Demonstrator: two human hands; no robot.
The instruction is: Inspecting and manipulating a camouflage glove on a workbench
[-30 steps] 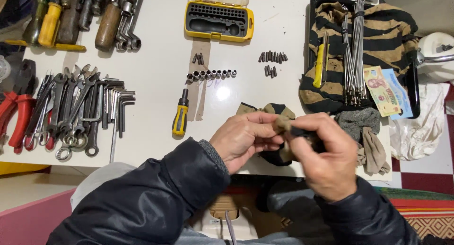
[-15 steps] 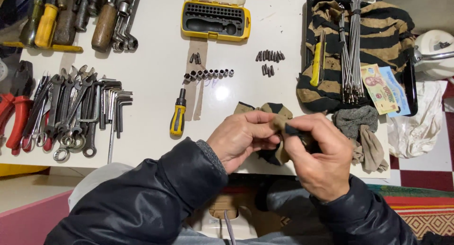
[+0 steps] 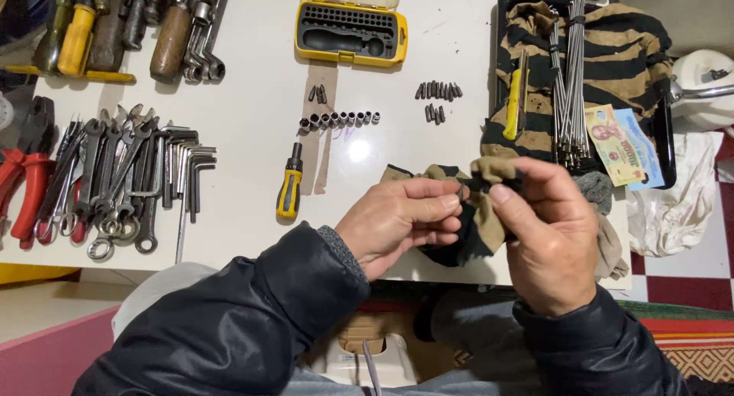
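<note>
Wiping step in hand, by my judgement — the right hand [image 3: 552, 239] pinches a striped rag [image 3: 475, 229] round a small dark piece, the left hand [image 3: 399, 222] pinching the rag's near end just beside it — next calls for turning the piece inside the cloth.

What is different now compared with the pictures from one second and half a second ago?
Very little changed. The left hand and right hand keep pinching the striped rag at the table's near edge, around a small dark part I cannot identify; the fingers shifted only slightly. Nothing was picked up or let go. The small screwdriver, row of sockets, wrenches and yellow bit case stayed put.
</note>
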